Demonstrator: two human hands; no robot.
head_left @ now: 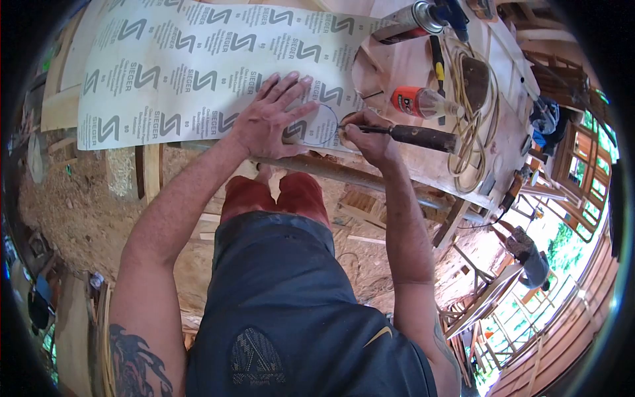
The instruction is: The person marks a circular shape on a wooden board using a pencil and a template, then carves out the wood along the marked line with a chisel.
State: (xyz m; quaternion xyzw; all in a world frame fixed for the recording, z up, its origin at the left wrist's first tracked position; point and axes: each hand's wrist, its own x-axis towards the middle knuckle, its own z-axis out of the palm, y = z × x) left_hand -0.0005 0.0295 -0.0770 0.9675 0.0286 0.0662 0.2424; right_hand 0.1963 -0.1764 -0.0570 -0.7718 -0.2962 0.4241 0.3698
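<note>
Left hand point(271, 118) flat, fingers spread, on "SIEGER"-printed sheet point(178, 66); right hand point(369, 137) grips wooden-handled tool point(420, 137) at blue circle point(325, 126).

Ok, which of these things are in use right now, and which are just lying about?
In use: left hand, printed sheet, blue circle, right hand, wooden-handled tool.
Lying about: orange bottle, spray can, coiled cord, screwdriver.

We wear a dark blue shirt point(297, 291) in the lower middle of the frame, with a small golden logo point(380, 336) and a round patterned emblem point(258, 358). Above it are reddish-brown shorts point(274, 195). Our arms are uncovered, and the left hand point(268, 119) and the right hand point(370, 137) are bare. A dark tattoo point(135, 357) marks the arm at lower left.
</note>
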